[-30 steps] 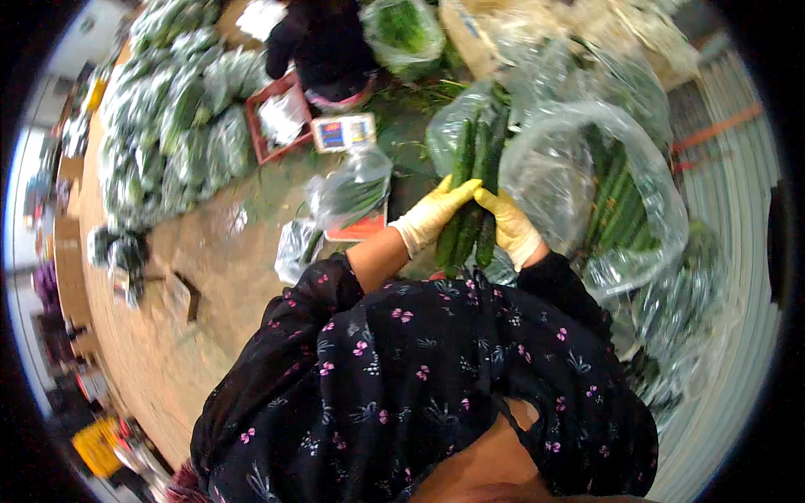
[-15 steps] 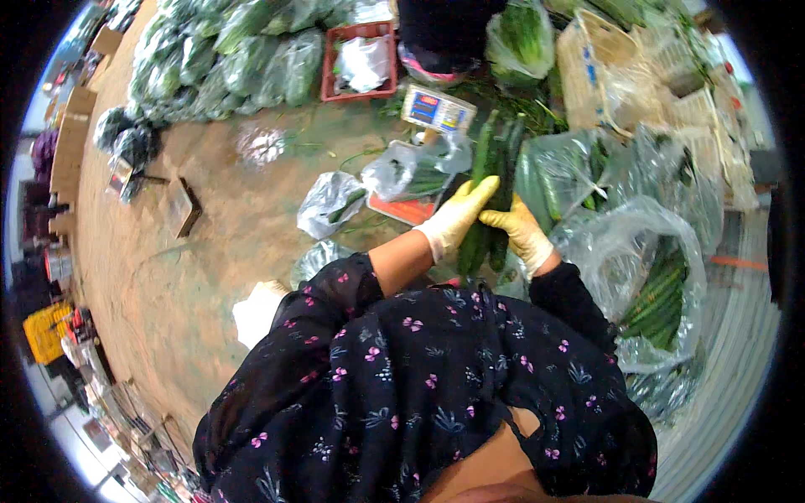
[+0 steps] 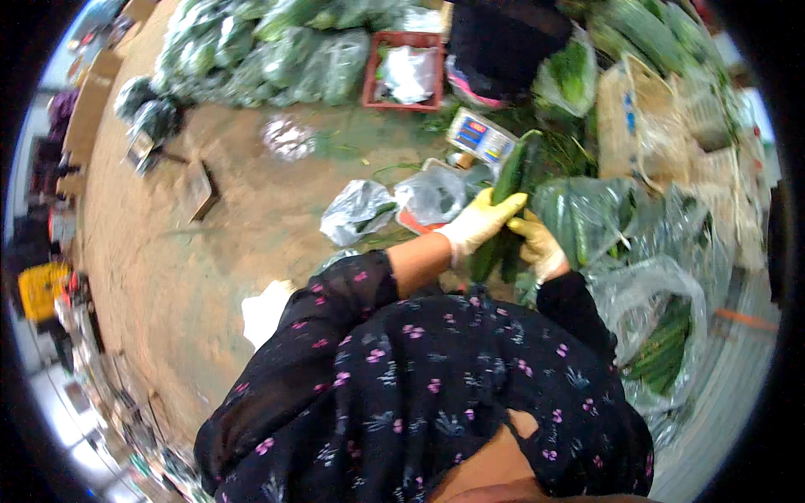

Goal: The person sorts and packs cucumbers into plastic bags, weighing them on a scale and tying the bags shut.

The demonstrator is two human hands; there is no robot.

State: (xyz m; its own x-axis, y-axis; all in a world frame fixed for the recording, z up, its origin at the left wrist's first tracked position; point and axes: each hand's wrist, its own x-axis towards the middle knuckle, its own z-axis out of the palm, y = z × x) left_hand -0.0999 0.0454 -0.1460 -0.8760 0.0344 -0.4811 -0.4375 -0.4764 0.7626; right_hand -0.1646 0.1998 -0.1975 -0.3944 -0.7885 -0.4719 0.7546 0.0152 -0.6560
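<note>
Both gloved hands hold a small bunch of long dark green cucumbers (image 3: pixel 508 180) upright in front of my chest. My left hand (image 3: pixel 483 221) is closed round them from the left side. From the right, my right hand (image 3: pixel 538 246) grips them lower down, its thumb against the bunch. Beyond them stands what looks like a scale's display panel (image 3: pixel 482 136), white and blue. Left of the cucumbers a clear plastic bag (image 3: pixel 432 198) with greens lies over an orange-red platform (image 3: pixel 411 223). To my right, more cucumbers (image 3: pixel 665 350) fill an open clear bag (image 3: pixel 616 293).
Bagged greens (image 3: pixel 251 54) are piled at the far left, beside a red crate (image 3: pixel 369 84) with white plastic in it. A person in dark clothing (image 3: pixel 503 46) is at the far side. Cream crates (image 3: pixel 616 126) stand at far right. A low wooden stool (image 3: pixel 201 191) is left.
The whole view has swung, so the surroundings sit farther right and lower. The cucumbers' upper ends have come closer together in my hands. Both hands keep their grip.
</note>
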